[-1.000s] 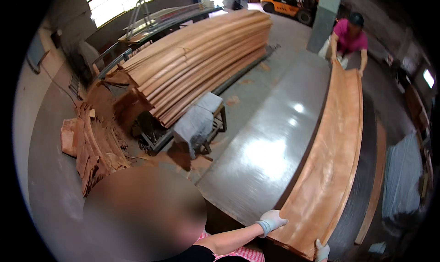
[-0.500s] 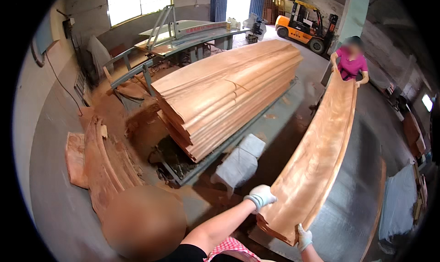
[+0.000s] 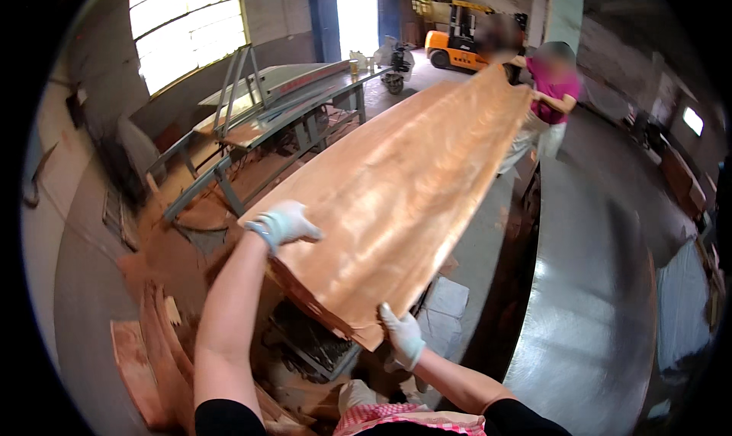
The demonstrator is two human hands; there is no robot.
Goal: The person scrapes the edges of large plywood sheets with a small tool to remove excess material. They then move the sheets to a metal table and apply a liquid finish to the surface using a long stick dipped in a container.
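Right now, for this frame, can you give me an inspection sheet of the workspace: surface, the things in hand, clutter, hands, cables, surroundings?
Surface: grey glossy table at right, bare where visible, light glare on it.
Things in hand: long thin veneer sheet, reddish-brown, held up in the air above a stack of like sheets.
Clutter: veneer offcuts on the floor at lower left.
Hands: left hand, gloved, grips the sheet's near left corner; right hand, gloved, grips the near edge from below.
Cables: nothing seen.
Surroundings: co-worker in a pink top holds the sheet's far end; orange forklift by the doorway; metal work frame; bright window.
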